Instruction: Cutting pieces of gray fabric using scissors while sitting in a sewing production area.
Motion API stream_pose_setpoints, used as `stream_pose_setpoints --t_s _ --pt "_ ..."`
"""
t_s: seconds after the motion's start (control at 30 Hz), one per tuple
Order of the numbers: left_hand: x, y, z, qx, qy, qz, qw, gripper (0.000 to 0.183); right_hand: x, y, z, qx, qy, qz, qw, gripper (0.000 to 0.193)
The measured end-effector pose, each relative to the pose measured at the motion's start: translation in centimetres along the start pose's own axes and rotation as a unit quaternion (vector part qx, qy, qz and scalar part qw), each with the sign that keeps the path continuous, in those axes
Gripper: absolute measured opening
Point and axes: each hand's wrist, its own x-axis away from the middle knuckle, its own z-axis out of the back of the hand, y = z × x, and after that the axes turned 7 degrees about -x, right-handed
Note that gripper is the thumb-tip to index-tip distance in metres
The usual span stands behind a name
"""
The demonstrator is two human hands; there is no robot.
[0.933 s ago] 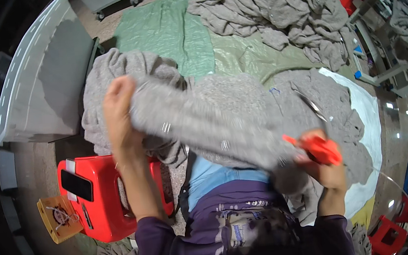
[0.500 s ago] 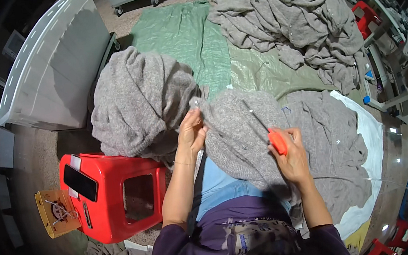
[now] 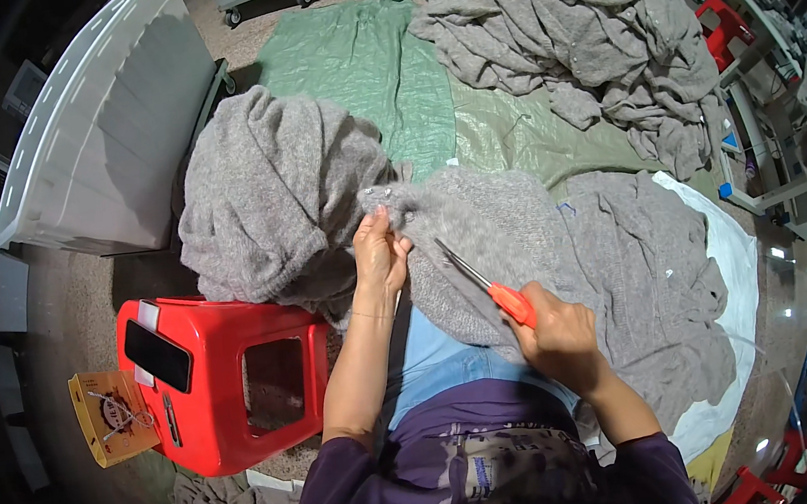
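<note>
The left hand [image 3: 381,252] pinched the soft grey knitted sweater [image 3: 502,241]. Just beside it, the right hand [image 3: 559,335] gripped orange-handled snips [image 3: 485,283]. A slip could have cut the knit or a finger.

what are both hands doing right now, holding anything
Left hand: closed, pinching the edge of the grey knitted garment on the lap.
Right hand: closed around the orange-handled scissors, blades pointing at the garment.

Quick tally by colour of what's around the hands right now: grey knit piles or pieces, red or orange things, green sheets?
Grey knitwear: 4, namely the sweater on the lap, heap at left, far pile, spread piece at right
Red or orange: 2, namely the stool and the snips
Green tarp: 1
Total: 7
</note>
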Motion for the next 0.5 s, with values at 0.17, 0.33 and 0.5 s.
stream_pose_setpoints --t_s 0.17,0.33,0.5 --pt "-0.5 -1.3 -0.1 0.0 0.052 0.011 0.999 0.014 1.2 0.2 0.3 -0.023 0.018 -0.011 1.0 0.024" --pt "0.0 -1.7 -1.3 0.015 0.057 0.04 0.997 0.021 1.9 0.3 1.0 -0.012 0.002 -0.014 1.0 0.026" --pt "-0.2 -1.8 -1.6 0.004 0.073 0.06 0.996 0.019 3.0 1.3 2.2 -0.015 -0.049 -0.036 0.998 0.027"
